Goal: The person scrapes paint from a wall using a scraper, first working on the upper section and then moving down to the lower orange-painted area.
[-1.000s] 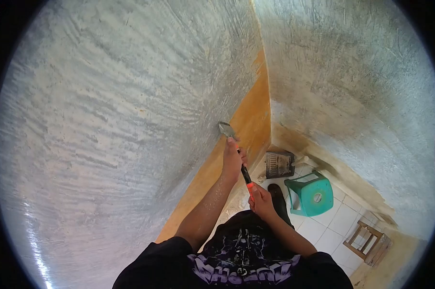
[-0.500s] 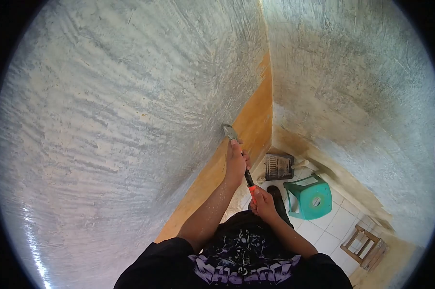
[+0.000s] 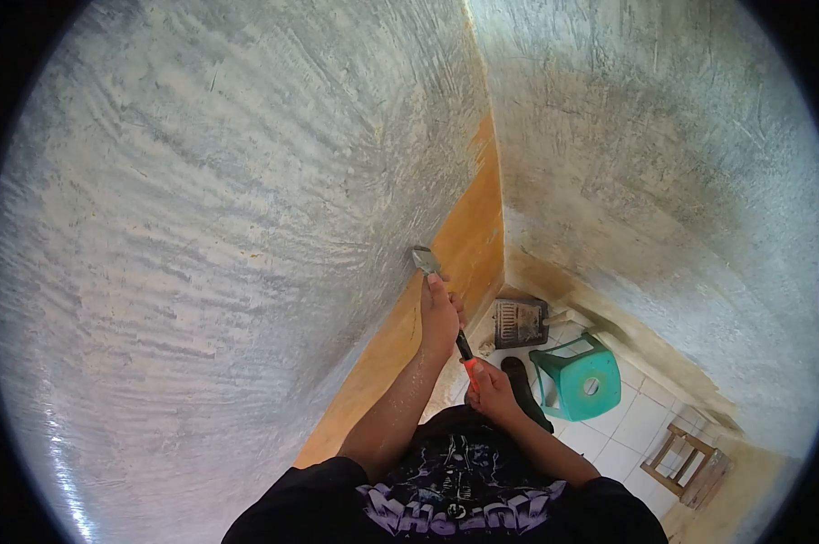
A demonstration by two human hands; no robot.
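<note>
Both of my hands are wrapped round one long-handled scraper (image 3: 425,260). Its flat metal blade lies against the wall (image 3: 246,236) on the left, near the upper edge of an orange painted strip (image 3: 464,236). My left hand (image 3: 441,313) grips the upper shaft just below the blade, with the thumb laid along it. Lower down, my right hand (image 3: 493,393) is closed on the red end of the black handle. Around the blade the wall surface is grey-white with scrape marks.
A second grey wall (image 3: 645,172) meets the first at a corner on the right. On the white tiled floor (image 3: 622,440) stand a green plastic stool (image 3: 600,385), a dark slotted dustpan-like tray (image 3: 521,324) and a small wooden stool (image 3: 686,465). My shoe (image 3: 515,370) is beside the green stool.
The scraper blade and my left hand have shifted slightly down and left in view. My grip looks the same, and the whole view has moved a little.
</note>
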